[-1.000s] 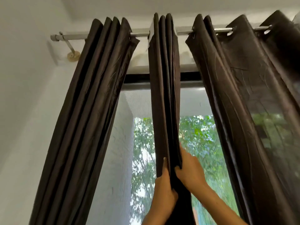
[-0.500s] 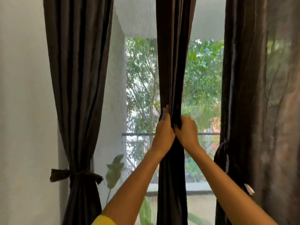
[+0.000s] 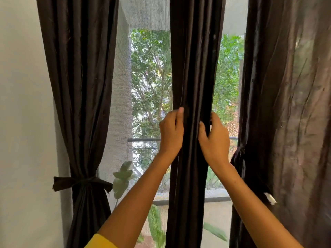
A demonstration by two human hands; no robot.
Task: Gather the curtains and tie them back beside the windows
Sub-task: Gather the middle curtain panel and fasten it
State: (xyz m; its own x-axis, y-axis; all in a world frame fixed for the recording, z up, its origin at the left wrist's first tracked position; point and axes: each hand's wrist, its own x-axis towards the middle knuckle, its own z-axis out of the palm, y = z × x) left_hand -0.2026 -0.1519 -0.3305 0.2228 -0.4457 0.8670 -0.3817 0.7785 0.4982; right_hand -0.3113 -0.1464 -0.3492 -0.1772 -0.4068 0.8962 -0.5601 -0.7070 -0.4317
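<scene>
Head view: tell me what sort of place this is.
Probably a room in a home, at a tall window onto a balcony. Dark floor-length curtains hang here, the left curtain tied back with a sash; a railing and trees show outside.

Three dark curtains hang at the window: one middle curtain (image 3: 195,68), one left curtain (image 3: 78,86) on its left by the wall, and one right curtain (image 3: 290,104) on its right. One tie (image 3: 82,182) wraps the left curtain. Two hands grip the middle curtain, a left hand (image 3: 171,132) and a right hand (image 3: 215,138). One yellow sleeve (image 3: 101,242) shows below the left hand.
</scene>
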